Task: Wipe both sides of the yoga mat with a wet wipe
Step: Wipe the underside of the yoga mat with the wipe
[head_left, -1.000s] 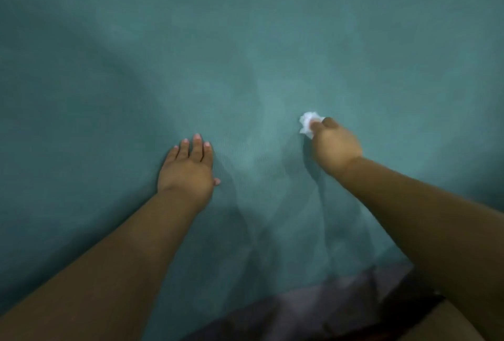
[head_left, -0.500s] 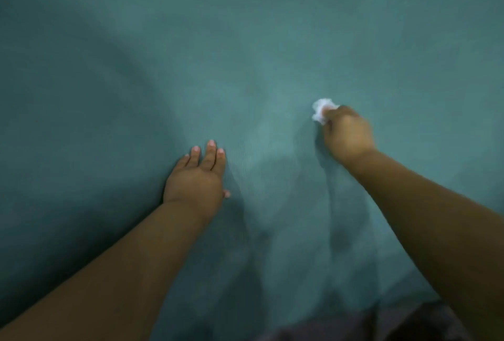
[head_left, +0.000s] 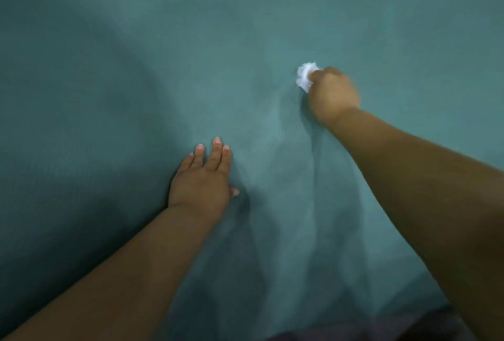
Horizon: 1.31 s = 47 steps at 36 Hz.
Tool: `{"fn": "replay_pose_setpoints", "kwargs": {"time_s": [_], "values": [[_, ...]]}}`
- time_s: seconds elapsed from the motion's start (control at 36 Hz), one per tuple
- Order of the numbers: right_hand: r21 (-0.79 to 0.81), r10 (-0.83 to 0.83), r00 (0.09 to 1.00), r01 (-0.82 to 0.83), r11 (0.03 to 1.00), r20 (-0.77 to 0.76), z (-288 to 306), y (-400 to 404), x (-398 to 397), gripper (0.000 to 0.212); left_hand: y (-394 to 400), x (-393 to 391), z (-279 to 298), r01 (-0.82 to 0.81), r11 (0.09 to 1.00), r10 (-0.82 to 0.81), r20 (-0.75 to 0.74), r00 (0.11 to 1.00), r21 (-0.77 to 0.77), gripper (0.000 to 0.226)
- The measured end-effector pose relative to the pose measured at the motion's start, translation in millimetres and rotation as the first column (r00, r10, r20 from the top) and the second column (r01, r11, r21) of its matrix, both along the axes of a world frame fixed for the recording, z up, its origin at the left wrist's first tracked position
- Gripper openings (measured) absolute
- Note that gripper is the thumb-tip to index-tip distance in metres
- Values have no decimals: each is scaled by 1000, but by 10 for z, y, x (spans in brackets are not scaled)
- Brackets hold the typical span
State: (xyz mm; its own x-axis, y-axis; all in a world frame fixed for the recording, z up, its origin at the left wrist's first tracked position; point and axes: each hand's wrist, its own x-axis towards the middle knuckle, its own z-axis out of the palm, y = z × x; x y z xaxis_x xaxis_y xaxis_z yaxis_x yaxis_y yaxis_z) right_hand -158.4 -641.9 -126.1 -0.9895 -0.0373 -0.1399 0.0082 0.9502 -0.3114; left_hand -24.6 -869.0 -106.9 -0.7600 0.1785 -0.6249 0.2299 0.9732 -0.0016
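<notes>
The teal yoga mat (head_left: 136,67) lies flat, filling the view; it looks soft and pliable. The right hand (head_left: 334,95) grips a crumpled wet wipe (head_left: 305,76); the left hand (head_left: 203,179) presses flat, fingers straight.

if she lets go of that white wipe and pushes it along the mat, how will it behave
The wet wipe is crumpled into a small wad in the right hand, so it is probably soft and floppy, not stiff. It looks light for its size. Being bunched, it would likely drag and flatten on the textured yoga mat rather than roll. The left hand rests flat there.
</notes>
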Motion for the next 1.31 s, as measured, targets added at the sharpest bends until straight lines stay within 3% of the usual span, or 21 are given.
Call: {"fn": "replay_pose_setpoints", "kwargs": {"time_s": [0.06, 0.11, 0.17, 0.22, 0.28, 0.33, 0.42, 0.47, 0.56, 0.61, 0.69, 0.81, 0.89, 0.94, 1.0, 1.08, 1.14, 1.19, 1.25, 1.31], "values": [[24, -160, 987, 161, 987, -26, -3, 34, -54, 37, 9, 3, -5, -2, 1000, 2, -3, 1000, -4, 76], [-8, -199, 979, 199, 980, -40, -63, -141, 54, 36, 24, -5, -1, -10, 1000, 10, -4, 1000, -2, 76], [-88, -81, 995, 76, 993, -54, -129, -435, 287, 37, 39, -20, 4, -18, 1000, 18, -5, 1000, 3, 77], [-175, 148, 988, -155, 972, -51, -153, -722, 584, 45, 43, -35, 8, -31, 999, 31, -3, 1000, 16, 77], [-157, 348, 937, -349, 924, -35, -142, -824, 807, 49, 38, -36, 14, -35, 999, 35, 4, 999, 23, 77], [-63, 425, 905, -424, 903, 10, -119, -694, 845, 47, 22, -33, 22, -15, 1000, 15, 2, 1000, 18, 79], [25, 283, 958, -284, 958, 40, -135, -281, 758, 44, -25, -40, 61, 32, 999, -32, 3, 999, 5, 84], [1, 17, 999, -17, 1000, 31, -112, 13, 762, 40, -45, -43, 121, 58, 998, -58, 20, 998, -3, 87], [-38, -293, 956, 294, 955, 23, -88, 97, 998, 39, -44, -11, 203, 86, 996, -84, 43, 995, -27, 90], [-88, -354, 935, 353, 931, 4, -96, -141, 1307, 41, -33, 53, 220, 98, 994, -96, 46, 994, -48, 91], [-220, -101, 994, 92, 971, -28, -98, -714, 1954, 46, -29, 144, 239, 119, 991, -116, 50, 992, -64, 91], [-145, 330, 944, -330, 933, -23, 14, -882, 2526, 39, -85, 290, 306, 195, 976, -189, 67, 980, -100, 89], [-86, 404, 910, -397, 914, 96, 45, -499, 2409, 41, -139, 453, 372, 228, 968, -222, 70, 973, -107, 81], [-70, 250, 958, -242, 968, 140, 34, -209, 2317, 51, -152, 544, 422, 233, 967, -227, 74, 971, -103, 77], [-45, 27, 986, -20, 999, 164, 113, -8, 2288, 46, -157, 618, 464, 227, 969, -221, 73, 973, -97, 76], [-18, -255, 948, 263, 965, 189, 180, -72, 2370, 49, -171, 723, 505, 210, 974, -204, 68, 976, -80, 74], [-70, -337, 919, 357, 931, 207, 161, -337, 2540, 51, -176, 785, 531, 209, 975, -204, 62, 977, -77, 73], [-164, -199, 941, 249, 954, 274, 136, -690, 2825, 55, -177, 828, 561, 215, 973, -210, 64, 976, -83, 73], [-274, 68, 943, 25, 961, 325, 123, -944, 3124, 57, -178, 870, 588, 227, 970, -221, 80, 972, -86, 74], [-261, 245, 908, -159, 952, 339, 95, -918, 3272, 55, -186, 932, 611, 239, 967, -230, 99, 968, -90, 74]]}}
